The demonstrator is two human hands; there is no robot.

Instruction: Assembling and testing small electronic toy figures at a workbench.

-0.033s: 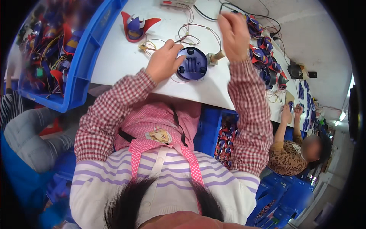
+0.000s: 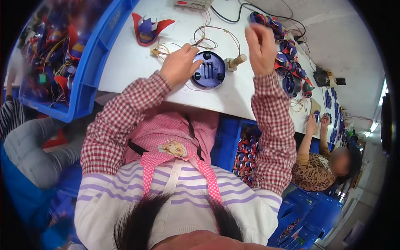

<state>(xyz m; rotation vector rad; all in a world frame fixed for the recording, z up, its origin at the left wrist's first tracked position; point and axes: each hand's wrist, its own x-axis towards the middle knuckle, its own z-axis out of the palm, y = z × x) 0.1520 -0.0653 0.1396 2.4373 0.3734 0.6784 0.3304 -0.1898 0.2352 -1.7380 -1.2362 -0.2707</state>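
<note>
A round dark blue plastic housing (image 2: 214,68) with a battery compartment lies on the white table in front of me. My left hand (image 2: 180,66) grips its left edge, thumb over the rim. My right hand (image 2: 262,49) is raised to the right of it, fingers bent and drawn together; whatever they may hold cannot be made out. Between that hand and the housing stands a small block with a stubby tan cylinder (image 2: 238,60). Thin wires (image 2: 204,41) loop behind the housing, and a small yellowish connector (image 2: 156,51) lies beyond my left hand.
A red, blue and white winged toy part (image 2: 148,31) sits at the back left. At left stands a blue crate (image 2: 85,71) full of similar parts. More assembled parts (image 2: 287,62) line the right side. A grey box (image 2: 193,3) is at the far edge; a co-worker (image 2: 312,171) sits at right.
My right hand has come slightly nearer and to the right, away from the tan cylinder, which now shows more fully. My left hand and the housing have hardly moved.
</note>
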